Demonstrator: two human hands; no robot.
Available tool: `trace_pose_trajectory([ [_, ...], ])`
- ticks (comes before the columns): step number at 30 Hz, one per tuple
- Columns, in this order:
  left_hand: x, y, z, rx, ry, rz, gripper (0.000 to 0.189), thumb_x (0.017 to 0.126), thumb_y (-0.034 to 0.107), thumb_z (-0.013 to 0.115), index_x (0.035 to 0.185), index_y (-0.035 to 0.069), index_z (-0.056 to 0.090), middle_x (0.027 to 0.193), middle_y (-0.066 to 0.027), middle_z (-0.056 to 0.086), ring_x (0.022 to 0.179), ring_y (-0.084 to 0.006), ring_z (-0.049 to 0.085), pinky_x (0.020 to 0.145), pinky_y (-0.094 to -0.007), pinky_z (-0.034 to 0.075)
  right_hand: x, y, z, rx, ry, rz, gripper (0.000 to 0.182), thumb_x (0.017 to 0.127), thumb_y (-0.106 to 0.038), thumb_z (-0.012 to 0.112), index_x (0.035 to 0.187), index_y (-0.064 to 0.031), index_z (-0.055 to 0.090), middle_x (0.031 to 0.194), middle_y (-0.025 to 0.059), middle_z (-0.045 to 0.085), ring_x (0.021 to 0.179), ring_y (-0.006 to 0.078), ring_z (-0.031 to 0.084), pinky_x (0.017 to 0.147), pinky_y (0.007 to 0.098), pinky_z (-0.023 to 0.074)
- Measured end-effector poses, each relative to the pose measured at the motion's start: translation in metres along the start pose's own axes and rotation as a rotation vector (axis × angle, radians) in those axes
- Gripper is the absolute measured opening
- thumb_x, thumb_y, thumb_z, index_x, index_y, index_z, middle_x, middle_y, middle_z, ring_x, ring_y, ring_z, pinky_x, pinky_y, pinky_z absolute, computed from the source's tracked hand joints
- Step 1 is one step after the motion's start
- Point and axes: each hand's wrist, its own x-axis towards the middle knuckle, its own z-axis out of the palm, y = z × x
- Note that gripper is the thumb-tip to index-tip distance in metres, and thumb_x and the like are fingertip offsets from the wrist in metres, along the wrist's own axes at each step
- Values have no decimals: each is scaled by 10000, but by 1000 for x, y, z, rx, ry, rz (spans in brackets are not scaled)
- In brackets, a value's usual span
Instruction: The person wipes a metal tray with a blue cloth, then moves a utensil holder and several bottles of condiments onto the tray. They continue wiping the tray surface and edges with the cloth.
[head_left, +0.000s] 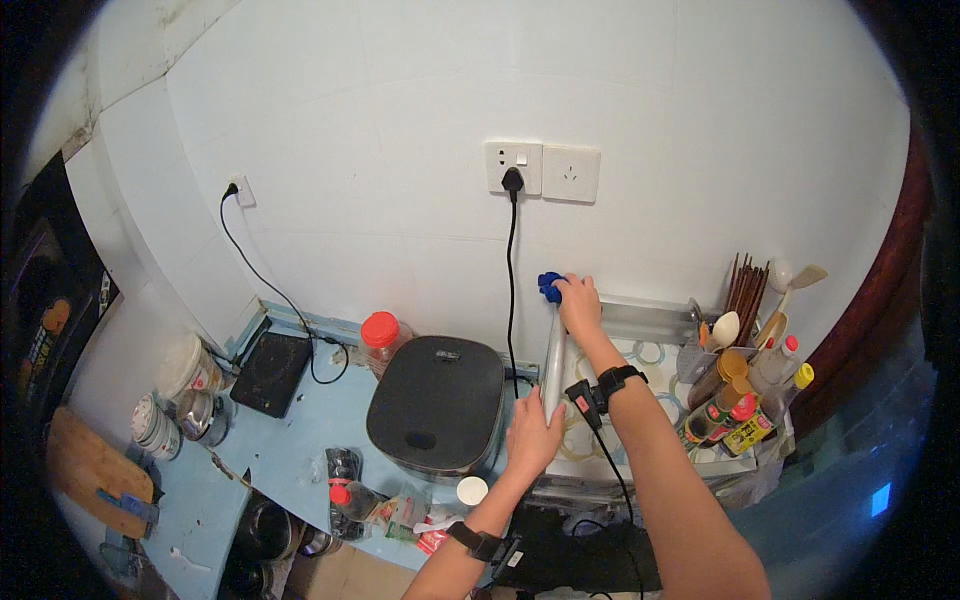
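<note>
My right hand (580, 306) holds a bunched blue cloth (550, 287) at the back left corner of a light-topped stand (574, 439) with a ring pattern. Its fingers press the cloth near the wall. Lower down, my left hand (531, 439) is beside the stand's pale left rim (555, 367), thumb apart from the fingers and nothing visible in it. Whether it touches the rim is hard to tell. Just left of that hand sits a black-lidded cooker (439, 401). A black power cord (511, 285) drops from the wall socket (514, 169) behind it.
Seasoning bottles (724, 420) and a utensil holder (701, 364) with chopsticks and spoons crowd the stand's right side. On the blue counter (330, 416) are a red-lidded jar (381, 334), a black hotplate (271, 373), a metal pot (202, 420) and a cutting board (101, 472).
</note>
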Motion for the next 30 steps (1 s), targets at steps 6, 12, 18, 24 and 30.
trace_pose_trajectory([
  [6,8,0,-9,-204,-160,-99,533,728,237,581,1173,-5,415,932,-241,582,895,-353,571,779,-388,439,-4,-6,-8,8,-55,53,340,664,0,550,979,-120,598,992,89,509,883,291,470,758,368,443],
  [12,9,5,-11,-232,-189,-70,537,731,189,515,1202,-26,374,951,-282,553,900,-397,543,786,-415,421,-13,8,2,-58,67,118,319,677,-33,554,981,-121,593,992,89,500,883,299,462,759,368,441],
  [18,10,0,-7,-243,-187,-20,565,730,196,508,1215,-45,345,912,-292,556,862,-416,543,770,-436,421,-23,32,-15,-124,54,181,289,712,-36,510,976,-117,595,978,100,498,867,305,460,747,370,435],
  [24,12,-7,-6,-213,-217,-81,557,734,197,516,1209,-37,346,915,-290,556,871,-416,539,775,-439,418,-33,55,-25,-181,85,254,322,689,-7,518,985,-111,593,987,105,502,881,314,460,767,375,426],
  [30,11,2,-7,-199,-248,-85,529,739,193,514,1191,-29,353,902,-284,559,852,-424,538,755,-461,417,-42,71,-43,-224,174,401,353,680,20,486,1004,-90,572,1046,128,514,875,337,482,764,401,422],
])
